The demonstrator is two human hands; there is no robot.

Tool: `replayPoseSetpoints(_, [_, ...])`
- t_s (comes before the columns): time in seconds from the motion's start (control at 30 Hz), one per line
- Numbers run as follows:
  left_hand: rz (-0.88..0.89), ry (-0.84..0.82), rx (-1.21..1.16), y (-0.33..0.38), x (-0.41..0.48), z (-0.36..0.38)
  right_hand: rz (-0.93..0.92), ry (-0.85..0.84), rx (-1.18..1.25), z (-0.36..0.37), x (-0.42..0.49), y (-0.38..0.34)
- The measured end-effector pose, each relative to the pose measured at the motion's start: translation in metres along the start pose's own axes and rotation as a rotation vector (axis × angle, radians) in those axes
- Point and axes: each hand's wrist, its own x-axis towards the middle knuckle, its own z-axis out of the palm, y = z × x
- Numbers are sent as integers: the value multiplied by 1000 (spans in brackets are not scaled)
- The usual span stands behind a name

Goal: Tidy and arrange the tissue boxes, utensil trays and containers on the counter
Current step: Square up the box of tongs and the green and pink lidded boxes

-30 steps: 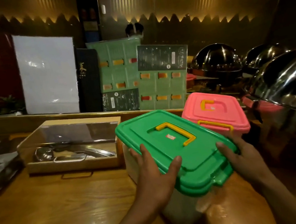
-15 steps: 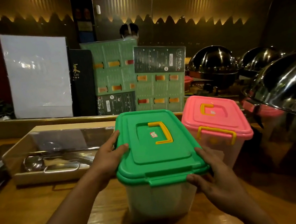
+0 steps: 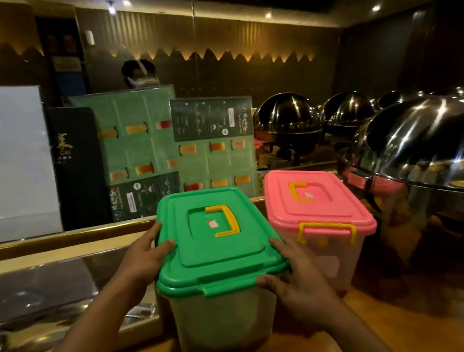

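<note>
The green-lidded container (image 3: 219, 271) stands on the wooden tabletop (image 3: 427, 321) at the centre of view, its long axis running from 6 toward 12 o'clock. The left hand (image 3: 143, 258) clasps the lid's edge at about 9 o'clock, fingers curled over the rim. The right hand (image 3: 296, 282) holds the near corner at about 4 o'clock, thumb on the lid's front lip and fingers down the side wall. Both hands are closed on the container, not on its yellow handle (image 3: 226, 218), which lies folded flat in the lid recess.

At 2 o'clock, just beside it, stands the pink-lidded container (image 3: 319, 217); I cannot tell whether the walls touch. At 9 o'clock lies a clear-lidded utensil tray (image 3: 47, 297), close against the green container's left wall. Steel dome covers (image 3: 436, 142) crowd the tabletop at 3 o'clock.

The body is translucent, stiff plastic and seems empty or nearly so, so it should be light and slide easily on the smooth wood. The smooth walls may be slippery; gripping under the lid's overhanging rim on opposite sides looks the surest hold. The handle would serve for a lift, provided the front latch (image 3: 229, 284) is truly fastened.
</note>
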Motion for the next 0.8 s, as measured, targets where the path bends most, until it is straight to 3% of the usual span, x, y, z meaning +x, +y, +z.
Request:
replayPoseSetpoints(0.23, [-6,-20,42,1,21,-8,32,-10,-72,4,11,-7])
replayPoseSetpoints(0.37, [32,52,219,11,8,-9,-189,18,-249,-26,15,-9])
replayPoseSetpoints(0.47, [203,186,565,30,-10,4,-147,192,-487,-61,34,14])
replayPoseSetpoints(0.57, [406,315,790,53,-24,31,-62,146,-743,-87,52,45])
replayPoseSetpoints(0.67, [507,381,721,69,-33,75,-194,91,-820,-103,64,70])
replayPoseSetpoints(0.8, [612,290,696,61,-52,164,-315,23,-773,-122,72,82])
